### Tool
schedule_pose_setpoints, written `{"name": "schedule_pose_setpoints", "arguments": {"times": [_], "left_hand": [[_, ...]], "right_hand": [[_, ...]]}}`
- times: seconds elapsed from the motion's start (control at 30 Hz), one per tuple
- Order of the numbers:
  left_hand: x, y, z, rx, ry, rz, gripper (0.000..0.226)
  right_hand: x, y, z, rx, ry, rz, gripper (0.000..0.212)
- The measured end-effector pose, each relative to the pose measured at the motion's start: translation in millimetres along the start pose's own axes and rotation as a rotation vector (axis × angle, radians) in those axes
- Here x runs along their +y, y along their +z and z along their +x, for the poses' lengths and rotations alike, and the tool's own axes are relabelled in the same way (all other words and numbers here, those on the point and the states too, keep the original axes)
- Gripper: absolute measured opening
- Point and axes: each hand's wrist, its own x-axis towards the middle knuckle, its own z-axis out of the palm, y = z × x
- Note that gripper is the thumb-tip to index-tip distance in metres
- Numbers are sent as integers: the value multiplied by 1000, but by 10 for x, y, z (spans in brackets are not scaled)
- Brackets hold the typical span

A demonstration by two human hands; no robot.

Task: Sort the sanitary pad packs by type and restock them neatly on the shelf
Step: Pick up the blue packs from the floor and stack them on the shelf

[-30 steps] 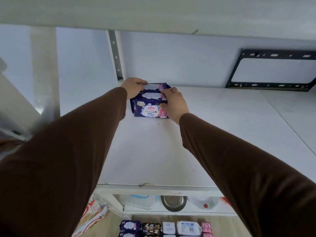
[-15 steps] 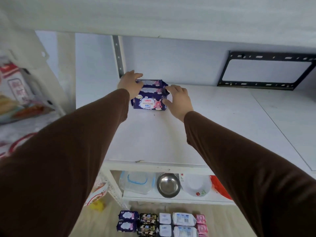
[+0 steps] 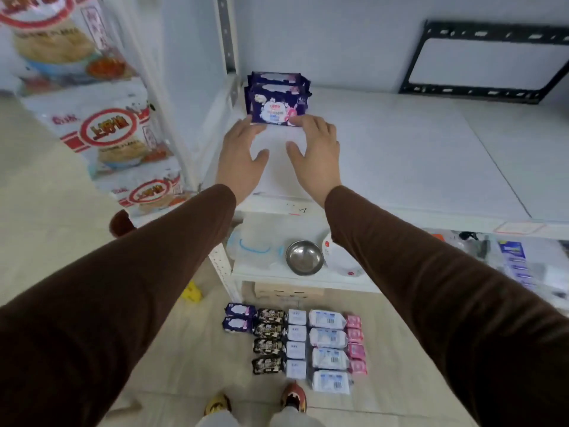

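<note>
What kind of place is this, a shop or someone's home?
Most likely a small shop or stockroom. White metal shelving holds dark blue pad packs stood in a row, more packs lie sorted by type on the floor, and big bags of noodles are stacked alongside.

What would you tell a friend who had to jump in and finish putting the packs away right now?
Both hands are free. Left hand and right hand are open, fingertips at the front of the dark purple packs standing at the shelf's back left corner.

Done: those purple packs are shelved.

Left, all sorted in columns on the floor: two more purple packs, four black packs, four small white packs, four large white packs, four pink packs. Shelve each type in its own neat group.
</note>
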Motion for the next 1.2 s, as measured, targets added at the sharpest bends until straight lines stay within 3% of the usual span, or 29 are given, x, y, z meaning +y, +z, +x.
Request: {"name": "schedule_pose_setpoints", "arguments": {"times": [0.47,0.63,0.8,1.0,1.2], "left_hand": [[-904,-371,-1977,-248,64,-82,45],[-1454,-297,-2650,-350,-8,-31,44],[-2111,-7,-3265,-449,-193,53,46],[-3042,597,-3862,-584,-378,145,49],[-3945,1337,-4180,-682,-414,204,51]], "right_hand": [[-642,542,-1887,22,94,-20,37],[-560,956,-2724,-109,208,-37,34],[-220,1516,-3411,-249,332,-21,34],[253,2292,-4106,-439,438,-49,38],[892,3153,-4741,-623,529,-78,42]]}}
